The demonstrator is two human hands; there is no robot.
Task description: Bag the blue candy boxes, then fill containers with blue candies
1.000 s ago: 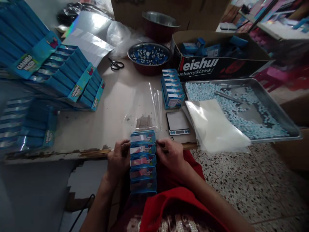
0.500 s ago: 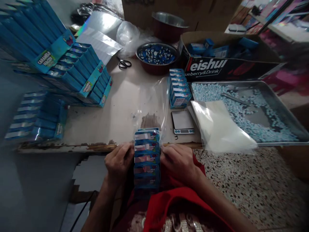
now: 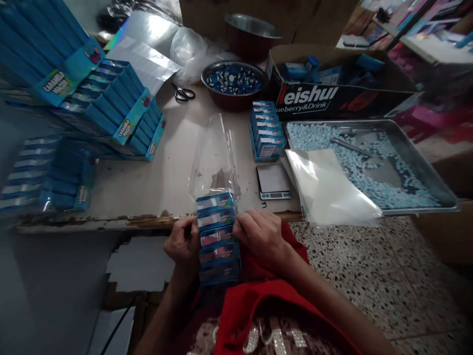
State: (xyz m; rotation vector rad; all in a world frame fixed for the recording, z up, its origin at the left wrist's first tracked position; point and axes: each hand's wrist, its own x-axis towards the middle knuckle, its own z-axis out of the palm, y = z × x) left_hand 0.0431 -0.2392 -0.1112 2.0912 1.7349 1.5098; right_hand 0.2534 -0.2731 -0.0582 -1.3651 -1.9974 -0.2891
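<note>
A display of blue candy boxes [image 3: 218,239] hangs over the table's front edge near my lap, its upper end inside a clear plastic bag [image 3: 214,158] that lies on the tabletop. At its left side my left hand [image 3: 184,240] is closed, pinching the edge of the clear bag. My right hand [image 3: 260,231] is closed at the right side, fingers pressed together on the bag's other edge. The lower end of the boxes rests against the red apron [image 3: 258,301].
Stacked blue candy displays [image 3: 111,108] stand at the left. Behind are scissors [image 3: 184,93] and a bowl of wrapped candies [image 3: 234,84]. To the right are a small scale [image 3: 273,181], plastic sheets [image 3: 328,187], a candy tray [image 3: 449,197] and a carton [image 3: 354,106].
The clear bag has sunk lower and leans left on the table. The box display tilts slightly and sits a little further into the bag. The whole view has shifted a little.
</note>
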